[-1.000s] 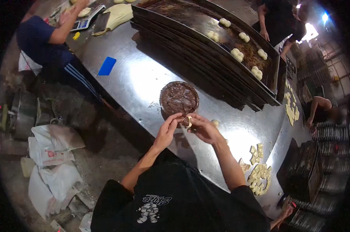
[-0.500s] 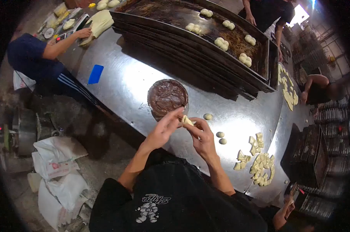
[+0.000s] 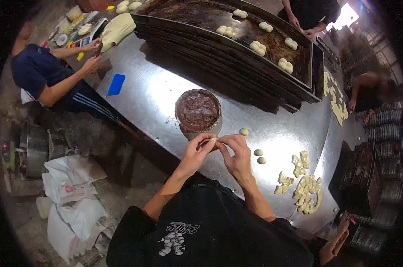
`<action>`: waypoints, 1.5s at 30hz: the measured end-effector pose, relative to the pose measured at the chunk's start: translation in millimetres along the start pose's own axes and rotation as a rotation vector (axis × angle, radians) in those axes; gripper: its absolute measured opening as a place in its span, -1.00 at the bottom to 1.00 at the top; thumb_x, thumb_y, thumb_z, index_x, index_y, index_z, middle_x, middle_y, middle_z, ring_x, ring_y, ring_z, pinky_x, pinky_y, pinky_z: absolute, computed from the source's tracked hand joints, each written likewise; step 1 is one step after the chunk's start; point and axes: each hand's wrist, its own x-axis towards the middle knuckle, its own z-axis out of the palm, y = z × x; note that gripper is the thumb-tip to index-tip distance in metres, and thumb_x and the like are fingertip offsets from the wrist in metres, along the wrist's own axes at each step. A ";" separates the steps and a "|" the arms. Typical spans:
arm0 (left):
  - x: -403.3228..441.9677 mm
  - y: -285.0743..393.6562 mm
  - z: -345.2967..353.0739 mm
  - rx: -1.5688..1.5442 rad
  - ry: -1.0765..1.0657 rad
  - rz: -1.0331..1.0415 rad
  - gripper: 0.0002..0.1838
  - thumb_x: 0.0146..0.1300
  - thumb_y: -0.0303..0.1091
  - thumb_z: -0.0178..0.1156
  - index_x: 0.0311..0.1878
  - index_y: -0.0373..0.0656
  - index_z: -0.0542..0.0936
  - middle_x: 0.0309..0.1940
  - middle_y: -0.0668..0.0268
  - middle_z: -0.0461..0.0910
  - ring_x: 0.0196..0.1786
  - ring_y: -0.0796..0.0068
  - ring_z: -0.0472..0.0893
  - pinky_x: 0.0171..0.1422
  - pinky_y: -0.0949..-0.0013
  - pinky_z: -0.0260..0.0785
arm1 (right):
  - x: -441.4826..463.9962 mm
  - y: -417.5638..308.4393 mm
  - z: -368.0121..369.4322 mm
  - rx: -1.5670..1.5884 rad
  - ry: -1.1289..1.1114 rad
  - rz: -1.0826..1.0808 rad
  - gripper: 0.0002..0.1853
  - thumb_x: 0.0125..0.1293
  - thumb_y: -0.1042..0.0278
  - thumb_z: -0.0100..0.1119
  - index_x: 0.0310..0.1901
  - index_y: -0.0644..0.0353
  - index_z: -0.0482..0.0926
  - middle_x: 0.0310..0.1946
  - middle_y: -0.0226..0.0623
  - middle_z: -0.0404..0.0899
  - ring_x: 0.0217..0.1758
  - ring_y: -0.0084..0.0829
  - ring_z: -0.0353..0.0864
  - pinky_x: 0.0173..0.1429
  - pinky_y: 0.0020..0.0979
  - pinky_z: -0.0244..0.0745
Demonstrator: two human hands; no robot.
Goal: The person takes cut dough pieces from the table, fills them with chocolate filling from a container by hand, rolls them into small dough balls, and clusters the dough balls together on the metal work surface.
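My left hand (image 3: 196,153) and my right hand (image 3: 235,156) meet above the near edge of the metal table. Between their fingertips they pinch a small piece of pale dough (image 3: 214,140), mostly covered by the fingers. Just beyond the hands stands a round bowl of dark brown chocolate-like filling (image 3: 198,110). To the right of my hands lie a rounded dough ball (image 3: 244,131) and two more dough balls (image 3: 260,156). Farther right, cut dough pieces (image 3: 307,193) are spread in loose clusters.
Stacked dark baking trays (image 3: 228,49) fill the far side, the top one carrying clusters of dough balls (image 3: 257,48). A blue scraper-like sheet (image 3: 116,84) lies left on the table (image 3: 152,120). Co-workers stand at left, far side and right; one handles a dough slab (image 3: 117,31).
My left fingers have come from beside the bowl onto the dough, which both hands now pinch. The folded dough is less visible. The co-worker at left has both hands at the dough slab.
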 end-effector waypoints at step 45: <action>32.0 -2.8 13.9 0.821 -0.148 0.435 -0.78 0.42 -0.44 0.18 0.07 -0.23 0.60 0.14 0.23 0.59 0.17 0.40 0.58 0.23 0.36 0.42 | -123.4 131.5 62.8 -0.466 -0.115 0.172 -0.66 0.18 0.48 0.15 0.01 0.32 0.49 -0.16 -0.01 0.45 -0.01 0.06 0.41 0.16 -0.04 0.38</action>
